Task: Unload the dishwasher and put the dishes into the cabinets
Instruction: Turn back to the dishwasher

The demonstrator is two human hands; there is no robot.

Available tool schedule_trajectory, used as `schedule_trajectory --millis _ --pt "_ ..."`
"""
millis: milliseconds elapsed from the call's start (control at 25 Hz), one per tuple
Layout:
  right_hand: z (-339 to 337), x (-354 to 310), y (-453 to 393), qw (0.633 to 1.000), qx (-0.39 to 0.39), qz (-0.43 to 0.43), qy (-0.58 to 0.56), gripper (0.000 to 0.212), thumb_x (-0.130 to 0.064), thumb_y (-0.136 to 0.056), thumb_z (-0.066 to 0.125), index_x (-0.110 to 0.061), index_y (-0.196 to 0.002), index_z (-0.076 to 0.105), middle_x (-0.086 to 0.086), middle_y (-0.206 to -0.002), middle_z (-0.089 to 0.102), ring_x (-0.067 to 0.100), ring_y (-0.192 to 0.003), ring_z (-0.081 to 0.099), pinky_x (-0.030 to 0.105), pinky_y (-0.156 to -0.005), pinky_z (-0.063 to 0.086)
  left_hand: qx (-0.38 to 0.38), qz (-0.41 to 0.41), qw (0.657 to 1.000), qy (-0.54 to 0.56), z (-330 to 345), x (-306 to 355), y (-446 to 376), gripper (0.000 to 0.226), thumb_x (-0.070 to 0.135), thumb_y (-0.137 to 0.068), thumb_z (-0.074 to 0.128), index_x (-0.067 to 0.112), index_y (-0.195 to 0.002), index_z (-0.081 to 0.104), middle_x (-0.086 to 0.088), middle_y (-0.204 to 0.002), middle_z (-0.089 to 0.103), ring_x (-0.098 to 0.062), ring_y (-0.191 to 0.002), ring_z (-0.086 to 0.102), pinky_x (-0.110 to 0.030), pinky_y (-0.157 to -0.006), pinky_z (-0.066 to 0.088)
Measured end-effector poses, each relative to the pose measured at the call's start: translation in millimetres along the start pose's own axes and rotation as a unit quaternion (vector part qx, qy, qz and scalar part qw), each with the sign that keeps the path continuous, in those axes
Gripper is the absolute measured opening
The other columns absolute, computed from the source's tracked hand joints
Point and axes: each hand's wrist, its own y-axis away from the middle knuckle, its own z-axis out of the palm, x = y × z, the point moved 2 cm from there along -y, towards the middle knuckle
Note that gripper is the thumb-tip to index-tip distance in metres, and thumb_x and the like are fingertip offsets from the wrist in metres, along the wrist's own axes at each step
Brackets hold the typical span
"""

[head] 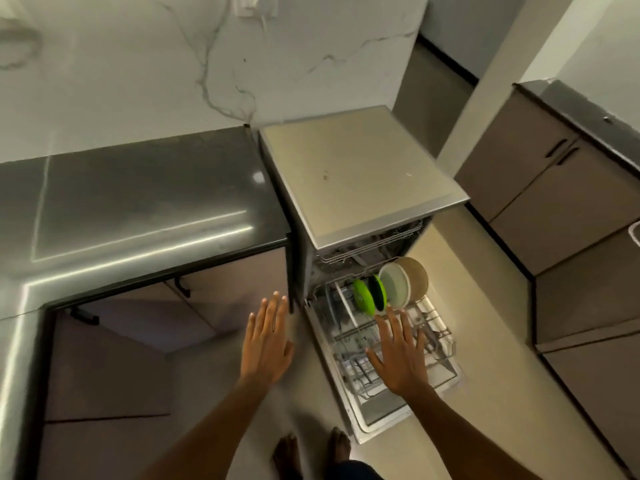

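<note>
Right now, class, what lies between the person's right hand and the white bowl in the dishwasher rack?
In the head view, only bare rack wire lies between the right hand and the white bowl; the green plates stand just left.

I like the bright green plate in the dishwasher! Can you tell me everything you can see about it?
The green plate is round, lime-coloured and looks like smooth plastic. It stands on its edge in the pulled-out lower rack, near the rack's back end. A second green dish with a dark face stands right behind it, then a white bowl. Whether they touch, I cannot tell. The right hand hovers open just in front, not touching the plate.
</note>
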Motion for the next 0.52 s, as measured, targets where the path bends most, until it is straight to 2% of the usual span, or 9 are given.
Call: schedule_trajectory --millis 200,360,440,520 --pt "31 -101 -22 0.995 0.002 -0.097 -0.013 0.081 -0.065 -0.095 0.047 -0.024 -0.164 0.031 0.010 -0.176 0.005 0.037 -0.162 0.007 0.065 -0.121 0.028 0.002 -0.113 0.994 -0.011 10 -94 36 0.099 0.032 -0.088 0.070 0.014 -0.167 0.012 -0.005 -0.175 0.004 -0.028 -0.161 0.006 -0.051 -0.128 0.023" --pt "77 -176 -49 0.980 0.000 -0.187 -0.061 0.078 -0.063 -0.092 0.051 -0.023 -0.158 0.043 0.010 -0.176 0.009 0.036 -0.161 0.014 0.062 -0.118 0.033 0.031 -0.177 0.983 0.040 25 -157 39 0.100 0.033 -0.085 0.064 0.017 -0.167 0.007 -0.004 -0.175 0.000 -0.025 -0.162 0.001 -0.048 -0.129 0.021" --pt "115 -218 -63 0.972 -0.008 -0.206 -0.110 0.076 -0.063 -0.093 0.050 -0.025 -0.158 0.040 0.007 -0.176 0.010 0.033 -0.162 0.013 0.059 -0.119 0.033 0.050 -0.185 0.979 0.062 43 -197 25 0.097 0.032 -0.089 0.062 0.015 -0.167 0.007 -0.006 -0.175 0.003 -0.025 -0.162 0.003 -0.046 -0.129 0.020" --pt "152 -264 -83 0.961 -0.011 -0.212 -0.175 0.070 -0.059 -0.096 0.051 -0.026 -0.157 0.039 0.005 -0.175 0.013 0.030 -0.160 0.019 0.053 -0.121 0.032 0.092 -0.212 0.965 0.125 68 -241 3 0.087 0.031 -0.095 0.062 0.009 -0.165 0.015 -0.011 -0.173 0.015 -0.028 -0.160 0.014 -0.040 -0.130 0.019"
